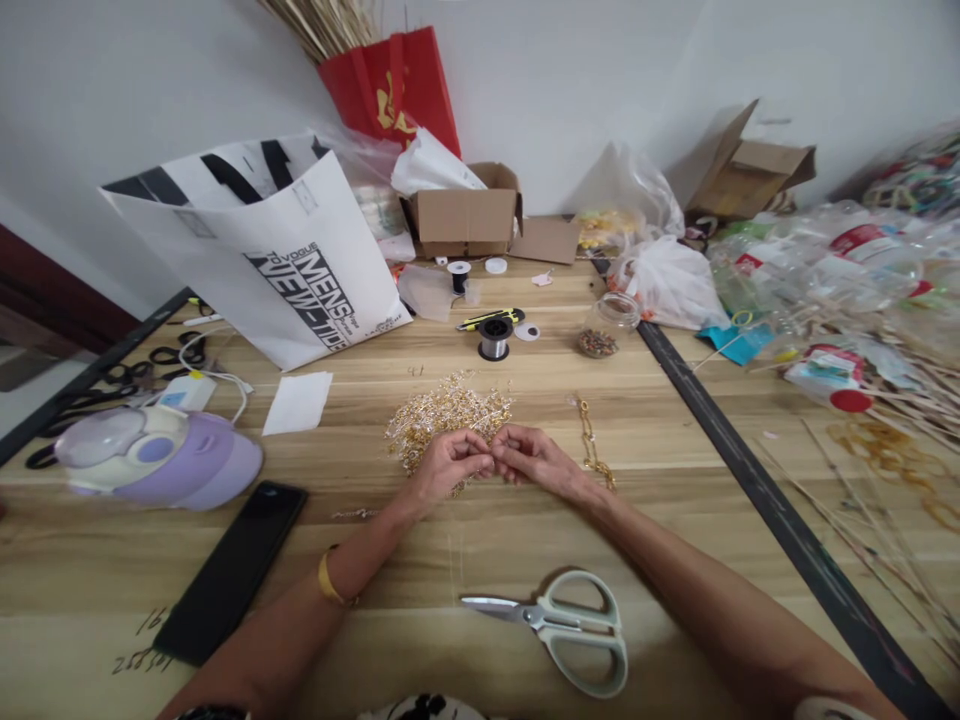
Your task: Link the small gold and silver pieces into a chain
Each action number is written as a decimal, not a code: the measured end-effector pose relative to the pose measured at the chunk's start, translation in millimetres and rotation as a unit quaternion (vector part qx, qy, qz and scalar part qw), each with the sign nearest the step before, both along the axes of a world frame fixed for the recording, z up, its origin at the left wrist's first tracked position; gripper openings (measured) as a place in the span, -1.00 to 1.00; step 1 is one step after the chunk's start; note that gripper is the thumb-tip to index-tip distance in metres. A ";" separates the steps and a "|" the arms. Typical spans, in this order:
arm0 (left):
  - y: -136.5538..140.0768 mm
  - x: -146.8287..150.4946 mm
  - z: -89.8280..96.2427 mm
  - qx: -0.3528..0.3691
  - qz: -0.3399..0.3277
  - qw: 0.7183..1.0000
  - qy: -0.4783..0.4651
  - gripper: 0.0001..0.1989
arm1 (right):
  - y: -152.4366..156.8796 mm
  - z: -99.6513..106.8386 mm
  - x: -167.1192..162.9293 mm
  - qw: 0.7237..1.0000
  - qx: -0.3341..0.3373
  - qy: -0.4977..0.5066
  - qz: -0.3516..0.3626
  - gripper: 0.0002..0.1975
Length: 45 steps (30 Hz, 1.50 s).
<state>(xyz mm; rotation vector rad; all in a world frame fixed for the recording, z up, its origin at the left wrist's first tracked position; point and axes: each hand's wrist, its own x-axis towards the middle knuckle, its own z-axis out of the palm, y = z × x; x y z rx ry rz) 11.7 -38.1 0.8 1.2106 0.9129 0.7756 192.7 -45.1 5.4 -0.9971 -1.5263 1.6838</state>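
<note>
My left hand (454,464) and my right hand (534,458) meet fingertip to fingertip, both closed in a pinch. What they hold is too small to make out; faint thin lines, perhaps clear thread, run down the table below them. Just behind and left of the fingers lies a heap of small gold and silver beads or links (435,412). A gold chain (588,440) lies to the right of my right hand. Nearer to me, scissors (555,622) with pale green handles rest with their blades pointing left.
A spool of fine wire (494,340), a yellow cutter (480,319) and a jar of mixed beads (600,340) stand behind the heap. At left are a phone (232,570), a purple-white lidded item (165,455) and a large white bag (262,260). Plastic bottles (855,250) crowd the right.
</note>
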 end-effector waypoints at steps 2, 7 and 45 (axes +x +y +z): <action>-0.2 -0.3 0.9 0.001 0.015 1.000 0.000 -0.71 | -0.3 0.2 0.6 1.000 0.012 -0.006 -0.009 -0.63; -0.9 -0.4 3.7 0.006 0.054 0.998 0.027 -0.74 | -0.9 -0.8 2.2 0.999 0.039 -0.025 -0.015 -0.64; -5.0 2.8 11.5 -0.003 0.023 1.000 0.017 -0.76 | 8.2 14.2 19.1 0.979 0.138 -0.147 0.045 -0.78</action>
